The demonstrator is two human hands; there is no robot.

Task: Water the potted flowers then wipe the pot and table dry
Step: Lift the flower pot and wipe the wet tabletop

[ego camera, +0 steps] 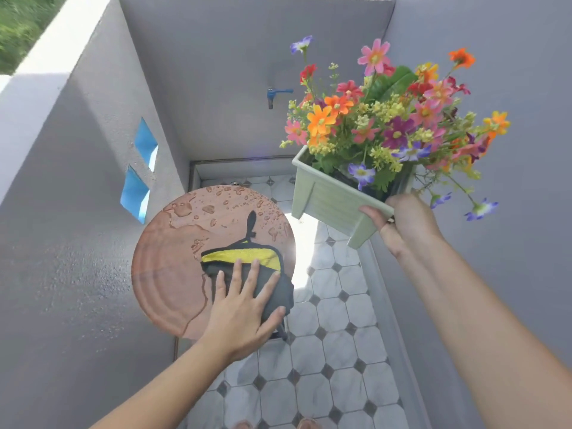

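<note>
A round reddish-brown table [167,274] stands at centre left, its far half covered in water drops. A dark grey and yellow cloth [247,261] lies on the table's right side. My left hand [244,311] presses flat on the cloth with fingers spread. My right hand [402,221] grips the near corner of a pale green square pot [328,199], held in the air to the right of the table and tilted. The pot is full of colourful flowers [390,119].
Grey walls close in on the left, back and right. A blue tap [274,96] sticks out of the back wall. The floor [334,366] is white tile with dark diamonds. Two blue openings [140,171] are set in the left wall.
</note>
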